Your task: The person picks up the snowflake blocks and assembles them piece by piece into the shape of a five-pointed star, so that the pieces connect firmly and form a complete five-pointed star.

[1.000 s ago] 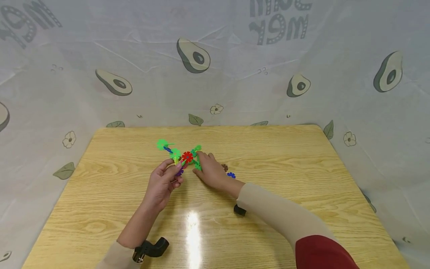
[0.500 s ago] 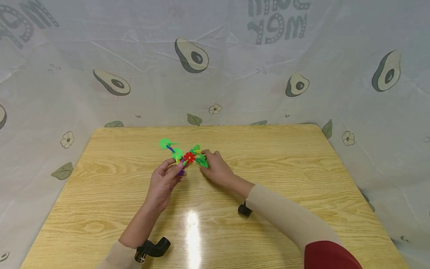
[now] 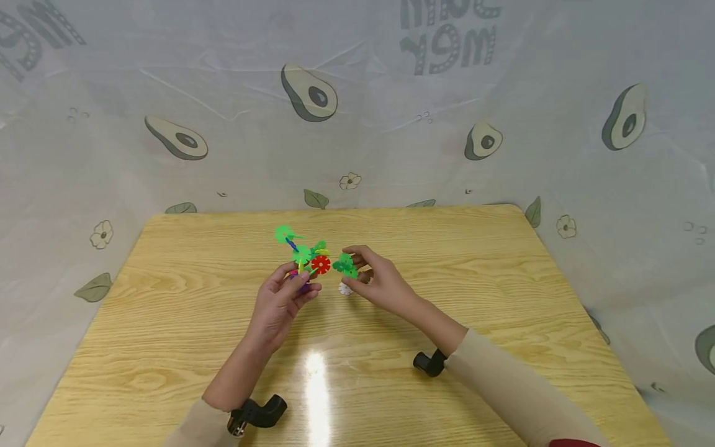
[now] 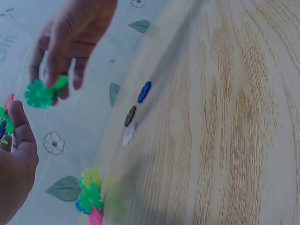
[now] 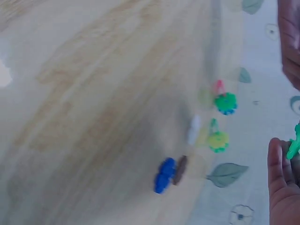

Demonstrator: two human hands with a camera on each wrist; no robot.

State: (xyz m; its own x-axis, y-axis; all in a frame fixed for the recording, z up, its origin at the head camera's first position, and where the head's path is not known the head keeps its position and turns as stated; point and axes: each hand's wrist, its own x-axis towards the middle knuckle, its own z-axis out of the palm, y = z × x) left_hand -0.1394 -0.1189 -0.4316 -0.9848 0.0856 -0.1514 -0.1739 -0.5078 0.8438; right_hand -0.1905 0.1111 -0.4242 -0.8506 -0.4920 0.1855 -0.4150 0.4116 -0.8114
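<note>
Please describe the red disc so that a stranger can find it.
Above the wooden table, the left hand holds a cluster of notched discs. At its right end in the head view sits the red disc, the only red one there.

A pale avocado-print sheet (image 3: 391, 149) behind a wood-grain table (image 3: 480, 273) — white glare (image 3: 316, 397) streaking its near side

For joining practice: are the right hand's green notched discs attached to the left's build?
Unattached: a gap separates the green notched discs from the build.

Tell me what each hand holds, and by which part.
Left hand: multicoloured disc assembly, by its lower part in the head view. Right hand: green disc cluster, exact grip spot unclear.
</note>
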